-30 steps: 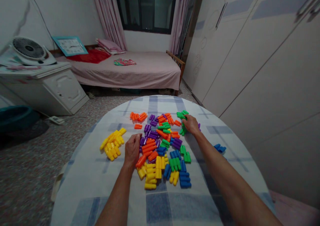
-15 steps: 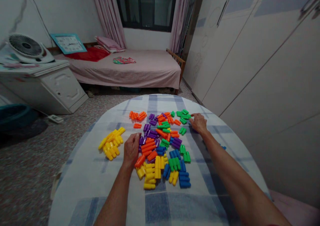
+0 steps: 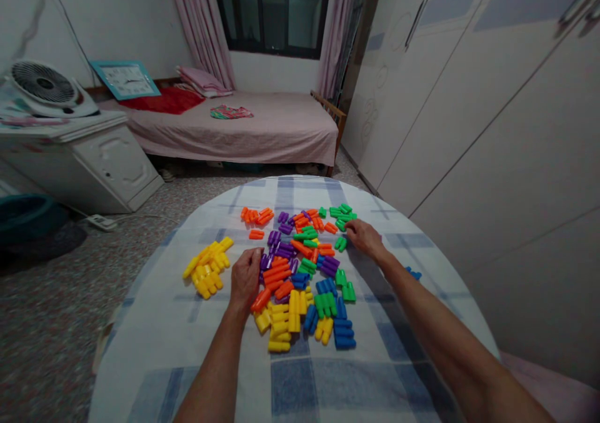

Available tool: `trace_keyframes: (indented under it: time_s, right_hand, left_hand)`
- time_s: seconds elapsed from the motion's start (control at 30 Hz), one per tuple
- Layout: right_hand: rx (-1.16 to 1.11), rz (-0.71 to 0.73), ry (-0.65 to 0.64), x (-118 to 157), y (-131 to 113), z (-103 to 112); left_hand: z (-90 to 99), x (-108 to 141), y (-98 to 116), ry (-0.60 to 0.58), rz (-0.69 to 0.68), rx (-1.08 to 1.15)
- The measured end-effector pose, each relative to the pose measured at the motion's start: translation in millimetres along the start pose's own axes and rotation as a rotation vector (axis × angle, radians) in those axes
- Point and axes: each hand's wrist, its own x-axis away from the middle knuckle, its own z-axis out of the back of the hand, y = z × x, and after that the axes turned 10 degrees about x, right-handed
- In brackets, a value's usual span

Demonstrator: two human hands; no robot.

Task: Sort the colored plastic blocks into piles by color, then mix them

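Many plastic pieces lie on a round table with a checked cloth [image 3: 225,354]. My left hand [image 3: 245,278] rests at the left edge of the central heap, against purple pieces [image 3: 282,246] and orange pieces [image 3: 276,274]; its fingertips are partly hidden, so its grip cannot be made out. My right hand [image 3: 364,238] is beside the green pieces [image 3: 344,211] at the back right, fingers bent and pointing left; whether anything is between them is unclear. Yellow pieces [image 3: 209,267] form a separate pile left of my left hand. Blue pieces [image 3: 344,334] lie at the heap's near right.
Blue pieces [image 3: 413,273] lie beyond my right forearm. Separate orange pieces [image 3: 256,215] are at the back left of the table. Behind the table stands a bed [image 3: 281,123]; a white cabinet [image 3: 112,160] with a fan [image 3: 44,84] is left, a wardrobe [image 3: 492,129] right.
My right hand has moved slightly left and toward me, from the right end of the green group to its near side. My left hand has stayed in place.
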Motion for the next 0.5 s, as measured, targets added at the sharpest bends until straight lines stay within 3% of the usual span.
trace_keyframes:
  time_s: [0.1, 0.3, 0.5]
  right_hand:
    - [-0.059, 0.025, -0.067, -12, -11, -7]
    - [-0.035, -0.084, 0.010, -30, -21, -11]
    - [-0.019, 0.169, 0.051, -56, -51, -8]
  left_hand:
    - [0.2, 0, 1, 0.002, 0.001, -0.001]
    - [-0.5, 0, -2, -0.001, -0.003, 0.019]
    - [-1.1, 0, -3, 0.000, 0.002, 0.035]
